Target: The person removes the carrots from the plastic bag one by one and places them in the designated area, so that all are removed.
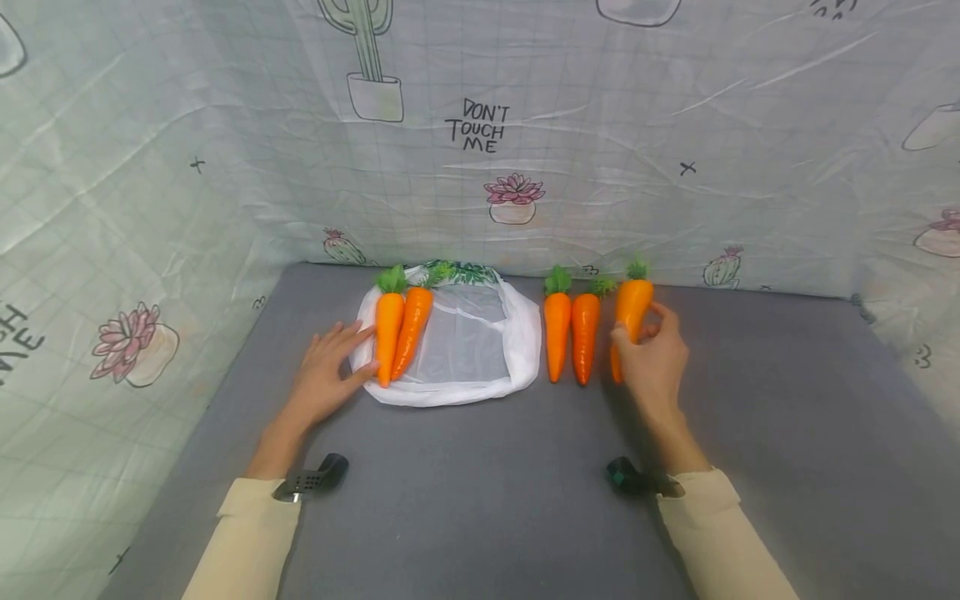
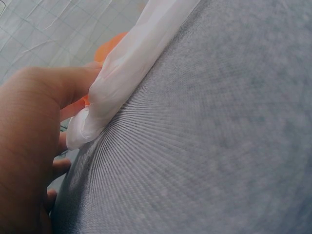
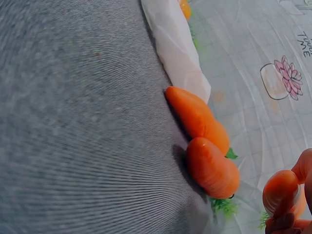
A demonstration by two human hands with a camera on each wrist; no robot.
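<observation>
A white plastic bag [image 1: 522, 333] lies with its mouth spread and its rim rolled into a ring. Two orange carrots with green tops, a left one [image 1: 389, 333] and a leaning one [image 1: 413, 333], lie in its left side. My left hand [image 1: 326, 371] rests at the bag's left rim, fingers extended, thumb by the left carrot's tip. Right of the bag two more carrots lie side by side, one [image 1: 557, 333] nearer the bag and another [image 1: 585, 337] beside it. My right hand [image 1: 656, 354] pinches a further carrot [image 3: 282, 192], which appears raised off the table in the right wrist view.
Everything lies on a grey cloth-covered table [image 1: 465, 500]. A pale printed curtain [image 1: 600, 167] with cactus drawings stands behind and along both sides. Each wrist wears a dark strap with a small camera, the left camera [image 1: 332, 471] and the right camera [image 1: 624, 475].
</observation>
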